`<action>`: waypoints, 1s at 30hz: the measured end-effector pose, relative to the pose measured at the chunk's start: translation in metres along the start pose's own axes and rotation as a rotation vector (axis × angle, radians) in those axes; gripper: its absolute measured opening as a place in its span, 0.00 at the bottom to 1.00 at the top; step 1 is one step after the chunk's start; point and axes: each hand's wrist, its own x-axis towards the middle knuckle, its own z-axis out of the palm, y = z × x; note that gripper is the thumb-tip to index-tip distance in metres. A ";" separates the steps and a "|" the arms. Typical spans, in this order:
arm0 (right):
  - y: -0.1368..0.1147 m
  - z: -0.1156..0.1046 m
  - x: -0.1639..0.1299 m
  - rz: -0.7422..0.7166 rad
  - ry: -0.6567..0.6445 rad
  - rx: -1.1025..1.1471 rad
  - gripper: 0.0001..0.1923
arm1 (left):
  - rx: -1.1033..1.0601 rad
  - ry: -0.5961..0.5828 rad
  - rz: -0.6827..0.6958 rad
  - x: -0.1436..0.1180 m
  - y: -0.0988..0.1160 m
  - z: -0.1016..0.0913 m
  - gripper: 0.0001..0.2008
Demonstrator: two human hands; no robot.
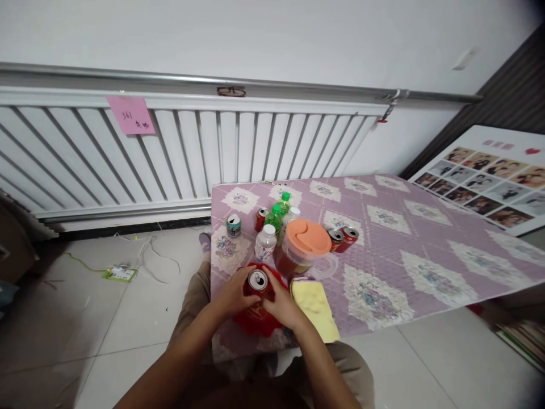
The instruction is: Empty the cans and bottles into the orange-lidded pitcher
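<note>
An opened red drink can (258, 282) stands upright between my two hands, over a red scalloped tray (252, 322). My left hand (235, 292) wraps the can's left side. From the right, my right hand (280, 301) grips it with curled fingers. Just beyond is a white-capped bottle (265, 244). A clear pitcher (293, 255) with an orange lid (309, 237) holds reddish-brown liquid at the right. Beside my right forearm lies a folded yellow cloth (315, 309).
Green-capped bottles (275, 220), a small teal can (234, 226), and more red cans (349, 237) stand on the flowered tablecloth (383, 227). A white radiator (238, 142) runs behind the table. At left, a power strip (120, 274) with cables lies on the floor.
</note>
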 end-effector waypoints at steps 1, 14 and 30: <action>0.000 0.000 -0.002 0.012 0.016 0.008 0.44 | -0.004 0.013 -0.004 0.000 -0.001 0.002 0.41; -0.001 -0.082 -0.046 0.170 0.923 0.118 0.17 | -0.024 0.196 0.015 -0.006 -0.004 0.017 0.35; 0.003 -0.121 0.017 0.183 0.775 0.485 0.32 | -0.032 0.211 -0.010 -0.006 0.000 0.018 0.35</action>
